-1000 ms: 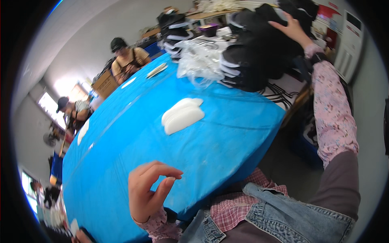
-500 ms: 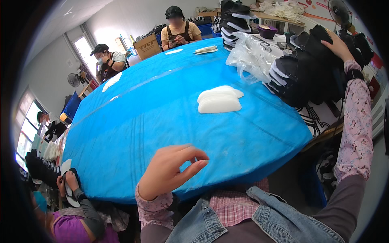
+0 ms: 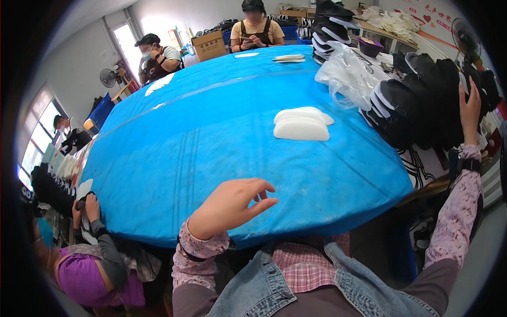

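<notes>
Over the near part of the blue-covered table (image 3: 174,174), my left hand (image 3: 227,207) hangs with nothing in it, its fingers bent and thumb apart. My right hand (image 3: 469,113) reaches out to the far right and lies against a big pile of black shoe uppers with white linings (image 3: 422,100). Its fingers are stretched out along the pile's right side; the far side of the pile is hidden. A small stack of white insole-shaped pads (image 3: 301,128) rests on the table between my two hands, touched by neither.
A crumpled clear plastic bag (image 3: 346,76) lies beside the pile. Behind it stand a stack of black-and-white uppers (image 3: 330,31) and a purple bowl (image 3: 371,47). Co-workers sit around the table; one (image 3: 95,269) at the left handles an upper. More white pads (image 3: 289,58) lie farther back.
My right hand has shifted from the top of the black pile down to its right side. The view has turned slightly; my left hand stays over the table with its fingers a little wider.
</notes>
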Demonstrator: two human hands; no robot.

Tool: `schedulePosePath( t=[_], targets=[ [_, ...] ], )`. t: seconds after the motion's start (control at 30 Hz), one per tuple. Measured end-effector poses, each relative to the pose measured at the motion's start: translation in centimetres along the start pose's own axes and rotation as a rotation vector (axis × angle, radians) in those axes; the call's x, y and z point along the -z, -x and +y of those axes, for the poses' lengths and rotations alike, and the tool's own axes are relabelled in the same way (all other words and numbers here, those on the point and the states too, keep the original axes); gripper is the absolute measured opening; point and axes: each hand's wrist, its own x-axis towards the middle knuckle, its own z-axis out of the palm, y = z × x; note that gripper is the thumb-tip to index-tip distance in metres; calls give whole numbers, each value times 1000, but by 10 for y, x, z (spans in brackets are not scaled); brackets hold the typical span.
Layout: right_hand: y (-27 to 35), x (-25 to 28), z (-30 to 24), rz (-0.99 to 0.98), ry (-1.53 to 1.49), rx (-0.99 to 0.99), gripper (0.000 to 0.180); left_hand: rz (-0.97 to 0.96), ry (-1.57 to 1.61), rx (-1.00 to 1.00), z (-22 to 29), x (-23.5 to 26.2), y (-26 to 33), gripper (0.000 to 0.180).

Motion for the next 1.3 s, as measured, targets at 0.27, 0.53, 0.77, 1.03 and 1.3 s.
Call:
schedulePosePath(
  t=[0.27,0.53,0.77,1.03,1.3],
  targets=[
    [28,-1,-230,-157,-746,79,32,64,569,75,-80,-9,-54,32],
    [142,-108,-380,-909,-1749,-794,36,654,959,230,-190,-69,-105,29],
    [192,-118,-380,-689,-1131,-112,51,560,764,309,-189,-86,-108,25],
    [179,-101,-382,-753,-942,165,86,560,649,336,-183,-82,-106,24],
    [200,-117,-370,-776,-858,46,90,498,604,375,-177,-86,-104,24]
  ],
)
